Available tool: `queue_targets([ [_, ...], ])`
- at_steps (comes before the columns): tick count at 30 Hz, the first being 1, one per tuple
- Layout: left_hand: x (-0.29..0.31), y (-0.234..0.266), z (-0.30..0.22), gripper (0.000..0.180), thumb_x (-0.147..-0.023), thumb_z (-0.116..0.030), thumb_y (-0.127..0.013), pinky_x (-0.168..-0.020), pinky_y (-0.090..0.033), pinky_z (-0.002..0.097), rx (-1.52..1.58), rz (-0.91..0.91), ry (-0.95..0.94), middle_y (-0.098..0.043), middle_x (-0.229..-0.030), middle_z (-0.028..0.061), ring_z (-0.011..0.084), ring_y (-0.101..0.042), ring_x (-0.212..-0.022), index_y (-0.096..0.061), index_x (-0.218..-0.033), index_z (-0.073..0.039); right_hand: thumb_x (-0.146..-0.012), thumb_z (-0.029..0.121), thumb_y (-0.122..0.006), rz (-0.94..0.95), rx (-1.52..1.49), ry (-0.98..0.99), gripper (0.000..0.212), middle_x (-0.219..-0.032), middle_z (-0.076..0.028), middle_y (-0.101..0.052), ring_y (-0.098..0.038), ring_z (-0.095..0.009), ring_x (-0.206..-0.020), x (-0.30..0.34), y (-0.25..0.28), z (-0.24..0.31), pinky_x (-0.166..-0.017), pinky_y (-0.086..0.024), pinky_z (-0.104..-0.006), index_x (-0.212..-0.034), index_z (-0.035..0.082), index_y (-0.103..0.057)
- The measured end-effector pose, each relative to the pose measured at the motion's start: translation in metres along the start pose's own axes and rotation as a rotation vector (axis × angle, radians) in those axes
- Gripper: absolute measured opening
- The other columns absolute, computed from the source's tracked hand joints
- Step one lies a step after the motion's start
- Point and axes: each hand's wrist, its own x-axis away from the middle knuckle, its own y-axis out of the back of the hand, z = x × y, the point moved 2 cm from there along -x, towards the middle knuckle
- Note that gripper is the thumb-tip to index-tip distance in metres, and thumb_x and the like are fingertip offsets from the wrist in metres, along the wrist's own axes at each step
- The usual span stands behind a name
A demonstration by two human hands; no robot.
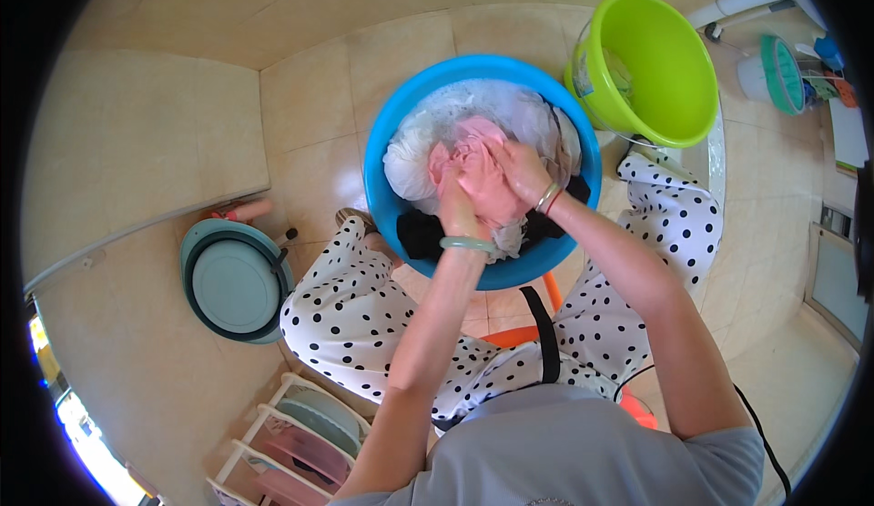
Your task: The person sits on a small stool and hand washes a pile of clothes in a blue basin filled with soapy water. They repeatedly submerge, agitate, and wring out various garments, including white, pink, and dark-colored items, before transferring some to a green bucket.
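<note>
A round blue basin (374, 183) on the floor between my knees holds soapy water and wet laundry. Both my hands are on a pink garment (487, 183) in its middle. My left hand (457, 207) grips the garment's left side, its fingertips partly hidden in the folds. My right hand (521, 173) is closed on the upper right part of the same cloth. White laundry (411, 162) lies to the left, with suds (469, 96) at the far side. Dark cloth (419, 235) sits at the near edge, and sheer greyish fabric (543, 128) lies to the right.
A lime green bucket (678, 69) with some cloth inside stands at the far right of the basin. Grey-green basins (232, 283) lean at the left wall. A white rack (264, 447) holds more basins at lower left. A small pail (769, 73) stands far right.
</note>
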Motion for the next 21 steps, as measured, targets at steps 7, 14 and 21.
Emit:
queue_targets([
  [7,-0.045,0.049,-0.087,0.037,-0.097,-0.037,-0.042,-0.087,-0.048,0.0352,0.05,0.301,-0.414,-0.06,-0.105,0.0074,0.0213,-0.059,-0.097,-0.052,-0.107,-0.004,-0.091,0.031,-0.058,0.555,0.455,0.423,0.029,-0.099,-0.008,-0.063,-0.058,-0.017,-0.094,0.001,0.024,0.01,-0.084,-0.046,-0.0321,-0.093,0.002,-0.059],
  [14,-0.047,0.057,-0.072,0.02,-0.094,-0.023,-0.045,-0.083,-0.047,0.0327,-0.007,0.228,-0.451,-0.058,-0.092,0.0055,0.0179,-0.058,-0.091,-0.053,-0.094,-0.005,-0.08,0.027,-0.068,0.322,-0.192,0.214,0.038,-0.104,-0.017,-0.062,-0.063,-0.027,-0.094,-0.002,0.014,0.011,-0.085,-0.048,-0.0332,-0.107,0.003,-0.057],
  [21,-0.029,0.038,-0.086,0.028,-0.088,-0.013,-0.054,-0.088,-0.044,0.0347,-0.381,0.031,-0.716,-0.056,-0.108,0.0119,0.025,-0.054,-0.103,-0.054,-0.115,-0.005,-0.08,0.014,-0.061,0.081,0.019,0.281,0.029,-0.099,-0.015,-0.065,-0.063,-0.033,-0.089,0.006,0.009,0.015,-0.074,-0.051,-0.0378,-0.108,0.009,-0.064],
])
